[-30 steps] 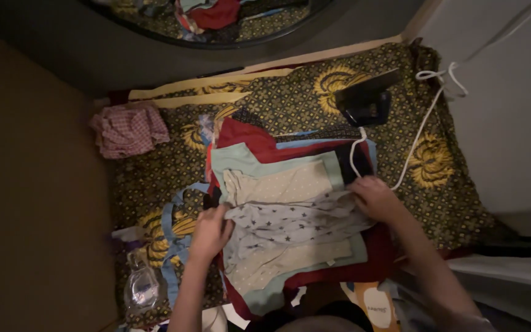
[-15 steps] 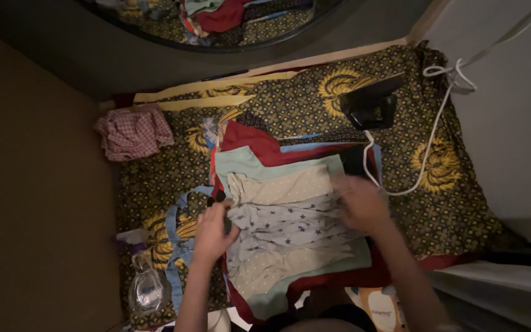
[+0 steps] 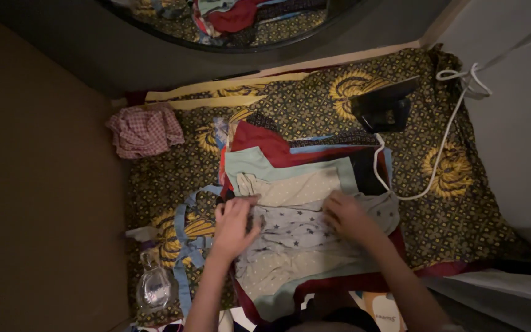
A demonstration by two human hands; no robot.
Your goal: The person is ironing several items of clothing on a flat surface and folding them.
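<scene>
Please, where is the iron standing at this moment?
The dark iron stands at the upper right of the head view, on the patterned cloth, beyond the pile of clothes, its white cord trailing right.

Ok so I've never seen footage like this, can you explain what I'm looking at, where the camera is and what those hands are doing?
There is one picture, taken by a camera on a person's head that looks straight down. The two bare hands are that person's own. The left hand and right hand press flat on a pale star-print garment, which tops a stack of clothes on a patterned cloth. Neither hand grips anything. Nearby are a dark iron with a white cord, a crumpled checked cloth and a clear spray bottle.
</scene>
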